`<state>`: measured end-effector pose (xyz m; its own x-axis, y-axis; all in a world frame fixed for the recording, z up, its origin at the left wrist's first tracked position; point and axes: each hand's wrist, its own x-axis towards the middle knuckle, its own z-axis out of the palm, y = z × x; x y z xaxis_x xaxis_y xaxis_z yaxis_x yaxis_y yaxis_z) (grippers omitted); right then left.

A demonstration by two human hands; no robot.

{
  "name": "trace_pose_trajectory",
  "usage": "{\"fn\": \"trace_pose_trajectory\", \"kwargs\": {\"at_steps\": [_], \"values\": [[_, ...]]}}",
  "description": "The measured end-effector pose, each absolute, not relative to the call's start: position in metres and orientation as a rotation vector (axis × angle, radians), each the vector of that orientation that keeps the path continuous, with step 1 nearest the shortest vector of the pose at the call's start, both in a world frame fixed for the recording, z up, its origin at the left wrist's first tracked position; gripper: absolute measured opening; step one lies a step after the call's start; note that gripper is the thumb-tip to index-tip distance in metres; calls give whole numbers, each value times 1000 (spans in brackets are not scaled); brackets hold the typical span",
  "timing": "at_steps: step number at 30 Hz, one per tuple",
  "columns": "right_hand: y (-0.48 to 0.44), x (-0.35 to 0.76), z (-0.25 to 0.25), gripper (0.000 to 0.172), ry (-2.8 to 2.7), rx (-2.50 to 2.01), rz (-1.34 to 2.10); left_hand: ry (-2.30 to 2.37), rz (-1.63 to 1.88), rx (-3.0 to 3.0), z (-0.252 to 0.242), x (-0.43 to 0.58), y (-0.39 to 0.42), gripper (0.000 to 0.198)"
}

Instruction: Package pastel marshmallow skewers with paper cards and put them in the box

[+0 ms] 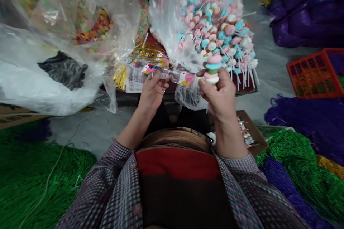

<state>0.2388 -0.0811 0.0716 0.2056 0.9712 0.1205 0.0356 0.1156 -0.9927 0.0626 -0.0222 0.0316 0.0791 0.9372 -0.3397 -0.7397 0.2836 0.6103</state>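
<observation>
My right hand (221,94) is closed around a candy skewer (214,67), a stack of pink, blue, green and white disc-shaped pieces held upright. To its left, a clear plastic bag (186,78) with a pink and yellow print stretches between both hands. My left hand (153,91) pinches the far end of this bag between thumb and fingers. Whether the skewer's lower end sits inside the bag cannot be made out. Behind the left hand lie more printed bags (134,80) and gold twist ties (152,54).
A large heap of candy skewers (212,32) spills from clear plastic at the back right of the table. Bags of ring-shaped candies (94,28) stand back left. An orange crate (309,75), a cardboard box (258,137) and green strands (40,175) surround me on the floor.
</observation>
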Motion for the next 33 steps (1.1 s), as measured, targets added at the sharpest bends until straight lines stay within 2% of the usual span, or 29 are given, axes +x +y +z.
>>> {"fn": "trace_pose_trajectory", "kwargs": {"at_steps": [6, 12, 15, 20, 24, 29, 33], "values": [[-67, 229, 47, 34, -1066, -1324, 853, 783, 1256, 401, 31, 68, -30, 26], [-61, 236, 43, 42, -1106, -1277, 776, 767, 1169, 400, 32, 63, -28, 16], [-63, 239, 51, 44, -1068, -1276, 865, 804, 1215, 352, 29, 62, -25, 19], [-86, 244, 78, 34, -1014, -1249, 1127, 780, 1290, 301, 18, 58, -20, 17], [-105, 246, 96, 25, -1119, -1270, 1202, 787, 1289, 304, 13, 57, -18, 15], [-115, 249, 98, 32, -1339, -1372, 1042, 767, 1299, 292, 15, 60, -18, 16], [-111, 245, 88, 30, -1306, -1403, 873, 799, 1341, 326, 16, 63, -20, 17]]}}
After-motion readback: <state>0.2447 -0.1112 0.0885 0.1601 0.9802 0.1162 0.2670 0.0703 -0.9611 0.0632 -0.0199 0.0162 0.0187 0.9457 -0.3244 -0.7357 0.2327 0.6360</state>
